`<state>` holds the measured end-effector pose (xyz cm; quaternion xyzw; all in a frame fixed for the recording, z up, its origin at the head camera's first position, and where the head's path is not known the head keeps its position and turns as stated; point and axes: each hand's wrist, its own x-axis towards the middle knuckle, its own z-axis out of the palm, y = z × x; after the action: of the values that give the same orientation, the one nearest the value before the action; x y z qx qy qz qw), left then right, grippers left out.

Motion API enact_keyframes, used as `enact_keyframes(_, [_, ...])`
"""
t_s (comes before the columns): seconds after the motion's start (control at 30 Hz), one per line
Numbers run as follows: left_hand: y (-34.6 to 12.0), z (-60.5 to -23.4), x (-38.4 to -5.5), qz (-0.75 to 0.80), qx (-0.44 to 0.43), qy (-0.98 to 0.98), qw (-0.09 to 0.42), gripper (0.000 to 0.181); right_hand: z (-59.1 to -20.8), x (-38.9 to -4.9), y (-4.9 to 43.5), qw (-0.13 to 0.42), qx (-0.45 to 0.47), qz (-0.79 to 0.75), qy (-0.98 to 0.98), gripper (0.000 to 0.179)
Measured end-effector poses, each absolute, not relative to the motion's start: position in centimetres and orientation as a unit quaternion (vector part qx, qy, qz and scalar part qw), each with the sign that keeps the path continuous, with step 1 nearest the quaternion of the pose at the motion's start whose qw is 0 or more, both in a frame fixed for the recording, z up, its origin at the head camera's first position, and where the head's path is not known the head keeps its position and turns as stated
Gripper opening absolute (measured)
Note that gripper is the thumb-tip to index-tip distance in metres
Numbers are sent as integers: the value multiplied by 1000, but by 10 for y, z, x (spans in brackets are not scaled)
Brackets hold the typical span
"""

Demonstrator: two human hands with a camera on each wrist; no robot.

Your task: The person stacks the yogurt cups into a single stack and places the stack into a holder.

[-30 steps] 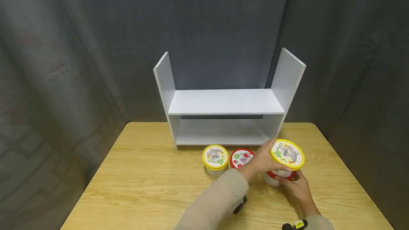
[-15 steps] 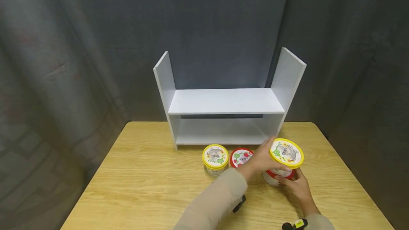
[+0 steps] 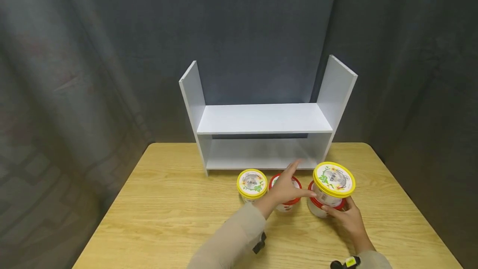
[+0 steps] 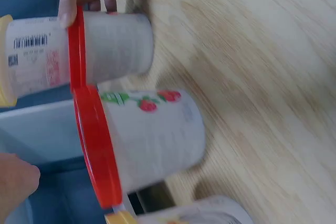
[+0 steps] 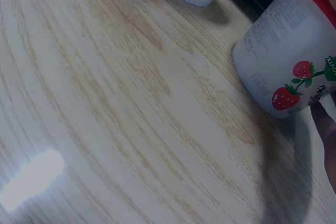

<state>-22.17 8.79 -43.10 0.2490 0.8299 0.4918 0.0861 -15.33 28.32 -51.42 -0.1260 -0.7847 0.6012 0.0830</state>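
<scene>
In the head view a yellow-lidded tub [image 3: 334, 179] is stacked on a red-lidded tub [image 3: 316, 209] at the right of the row. My right hand [image 3: 349, 221] grips that lower tub from the right, thumb near its red lid; strawberries show on its wall [image 5: 286, 51] in the right wrist view. My left hand [image 3: 284, 188], fingers spread, is off the stack and over a second red-lidded tub [image 3: 286, 207], partly covering its lid. Left of it stands another yellow-lidded tub [image 3: 252, 182]. The left wrist view shows the stacked tub's barcode side [image 4: 34, 51].
Behind the tubs stands a white two-level shelf [image 3: 264, 118] with upright side panels. All of it rests on a wooden table [image 3: 168, 211]. Dark grey curtains [image 3: 261, 32] hang behind and at both sides.
My left hand has let go of the upper yellow-lidded tub and moved left, its fingers spreading. That tub stays on the red-lidded one. My right hand has hardly moved.
</scene>
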Motion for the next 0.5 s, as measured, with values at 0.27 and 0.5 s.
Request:
enact_keyframes(0.27, [50, -437, -226, 534, 199, 816, 98, 95, -519, -155, 284, 81, -128, 608, -780, 79])
enact_keyframes(0.5, [16, -443, -231, 541, 189, 815, 88, 97, -518, -155, 284, 72, -135, 611, -777, 80])
